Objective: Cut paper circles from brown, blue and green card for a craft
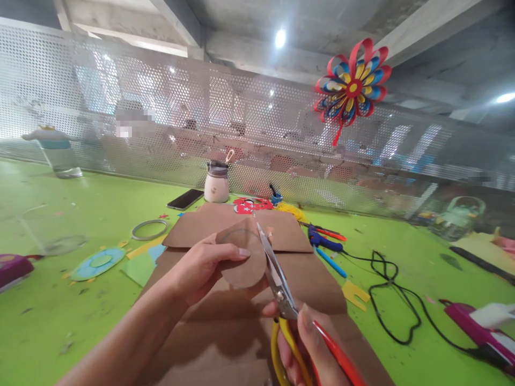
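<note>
My left hand [201,265] pinches a brown paper piece [243,268] between thumb and fingers. Its lower edge is rounded, and a faint curved line is drawn across its upper part. In my right hand [309,343] is a pair of scissors [279,292] with yellow handle loops, blades slightly apart and pointing up and away from me. The blades lie along the right edge of the paper piece. A long red shaft [336,351] also runs through my right hand; I cannot tell whether it is a pen. Beneath both hands spreads a large folded brown paper sheet [322,279].
On the green table [120,198] stand a lidded cup [217,185] and a phone [185,199]. A blue glue gun [324,239] trails its black cord at right. Red paper cutouts [249,205] lie beyond the sheet. A perforated screen [257,123] holds a paper flower [354,88].
</note>
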### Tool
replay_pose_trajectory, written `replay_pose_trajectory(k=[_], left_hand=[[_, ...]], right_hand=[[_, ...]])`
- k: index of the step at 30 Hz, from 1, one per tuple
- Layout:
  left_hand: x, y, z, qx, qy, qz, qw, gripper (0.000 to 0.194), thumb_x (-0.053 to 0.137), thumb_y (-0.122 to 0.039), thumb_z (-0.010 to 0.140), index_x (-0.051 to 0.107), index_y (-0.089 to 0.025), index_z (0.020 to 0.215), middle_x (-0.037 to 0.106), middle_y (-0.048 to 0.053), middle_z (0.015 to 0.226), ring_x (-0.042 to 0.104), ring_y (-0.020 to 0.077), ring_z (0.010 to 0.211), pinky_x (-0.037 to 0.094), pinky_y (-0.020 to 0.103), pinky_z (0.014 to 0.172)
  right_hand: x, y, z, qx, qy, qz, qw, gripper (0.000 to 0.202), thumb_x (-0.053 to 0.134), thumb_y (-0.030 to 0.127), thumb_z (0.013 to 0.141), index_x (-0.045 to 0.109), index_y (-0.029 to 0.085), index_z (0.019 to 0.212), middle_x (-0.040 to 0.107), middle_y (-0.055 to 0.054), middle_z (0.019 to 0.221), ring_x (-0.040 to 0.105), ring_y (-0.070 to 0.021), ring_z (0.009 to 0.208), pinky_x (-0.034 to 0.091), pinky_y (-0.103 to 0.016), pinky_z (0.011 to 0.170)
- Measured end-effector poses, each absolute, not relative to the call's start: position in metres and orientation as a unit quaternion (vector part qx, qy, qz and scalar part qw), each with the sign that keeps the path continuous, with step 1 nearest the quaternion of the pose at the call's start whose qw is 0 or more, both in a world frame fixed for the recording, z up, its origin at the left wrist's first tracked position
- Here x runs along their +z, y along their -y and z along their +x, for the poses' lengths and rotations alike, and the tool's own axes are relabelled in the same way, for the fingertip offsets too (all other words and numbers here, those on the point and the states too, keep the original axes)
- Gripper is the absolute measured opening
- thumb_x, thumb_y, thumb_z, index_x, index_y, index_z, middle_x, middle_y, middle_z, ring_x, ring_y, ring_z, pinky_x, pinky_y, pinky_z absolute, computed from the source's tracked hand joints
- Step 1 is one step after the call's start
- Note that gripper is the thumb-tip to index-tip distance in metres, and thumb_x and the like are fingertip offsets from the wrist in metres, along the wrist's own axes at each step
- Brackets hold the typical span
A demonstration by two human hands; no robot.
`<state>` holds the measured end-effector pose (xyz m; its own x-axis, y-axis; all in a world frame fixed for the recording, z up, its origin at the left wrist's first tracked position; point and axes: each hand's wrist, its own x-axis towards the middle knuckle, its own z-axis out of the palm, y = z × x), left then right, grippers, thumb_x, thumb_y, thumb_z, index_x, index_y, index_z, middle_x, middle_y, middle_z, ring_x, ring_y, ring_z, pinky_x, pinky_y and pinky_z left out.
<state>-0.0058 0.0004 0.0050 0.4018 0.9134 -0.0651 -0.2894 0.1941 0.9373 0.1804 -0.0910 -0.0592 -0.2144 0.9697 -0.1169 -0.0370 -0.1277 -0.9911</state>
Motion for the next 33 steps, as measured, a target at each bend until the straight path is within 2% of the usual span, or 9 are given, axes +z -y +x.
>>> replay_pose_trajectory(k=[4, 16, 21, 26, 33], left_hand=[[0.005, -0.001, -0.007, 0.427, -0.340, 0.461, 0.699, 0.013, 0.069, -0.017, 0.060, 0.066, -0.013, 0.072, 0.067, 0.004, 0.064, 0.062, 0.0188, 0.058, 0.045, 0.028, 0.057], [0.001, -0.003, -0.013, 0.412, -0.350, 0.457, 0.706, 0.012, 0.072, -0.018, 0.058, 0.069, -0.011, 0.068, 0.071, 0.007, 0.066, 0.065, 0.0212, 0.059, 0.048, 0.028, 0.056], [0.002, -0.004, -0.013, 0.413, -0.362, 0.439, 0.711, 0.010, 0.073, -0.018, 0.056, 0.068, -0.011, 0.063, 0.070, 0.008, 0.064, 0.066, 0.0227, 0.060, 0.050, 0.029, 0.058], [0.003, -0.005, -0.012, 0.406, -0.354, 0.441, 0.718, 0.012, 0.072, -0.018, 0.057, 0.069, -0.011, 0.067, 0.071, 0.007, 0.065, 0.067, 0.0224, 0.060, 0.050, 0.029, 0.057], [0.001, -0.003, -0.013, 0.398, -0.339, 0.448, 0.725, 0.013, 0.071, -0.017, 0.057, 0.070, -0.011, 0.068, 0.071, 0.007, 0.063, 0.066, 0.0200, 0.056, 0.050, 0.026, 0.054]], right_hand=[[-0.050, 0.092, 0.179, 0.585, 0.522, -0.456, 0.420, 0.082, 0.034, 0.084, 0.072, 0.061, 0.013, 0.104, 0.047, 0.004, 0.052, 0.037, -0.0059, 0.037, 0.034, -0.017, 0.036], [-0.039, 0.093, 0.180, 0.590, 0.527, -0.453, 0.412, 0.082, 0.035, 0.082, 0.073, 0.062, 0.011, 0.103, 0.046, 0.004, 0.050, 0.041, -0.0071, 0.033, 0.037, -0.019, 0.035], [-0.042, 0.093, 0.180, 0.590, 0.533, -0.444, 0.413, 0.077, 0.035, 0.079, 0.077, 0.061, 0.012, 0.104, 0.045, 0.005, 0.047, 0.040, -0.0076, 0.033, 0.034, -0.019, 0.034], [-0.055, 0.093, 0.182, 0.597, 0.513, -0.439, 0.432, 0.067, 0.041, 0.073, 0.081, 0.059, 0.013, 0.104, 0.049, 0.004, 0.055, 0.041, -0.0050, 0.041, 0.032, -0.017, 0.042], [-0.066, 0.088, 0.186, 0.627, 0.493, -0.412, 0.441, 0.063, 0.047, 0.073, 0.079, 0.057, 0.015, 0.104, 0.053, 0.002, 0.063, 0.045, -0.0074, 0.044, 0.036, -0.021, 0.042]])
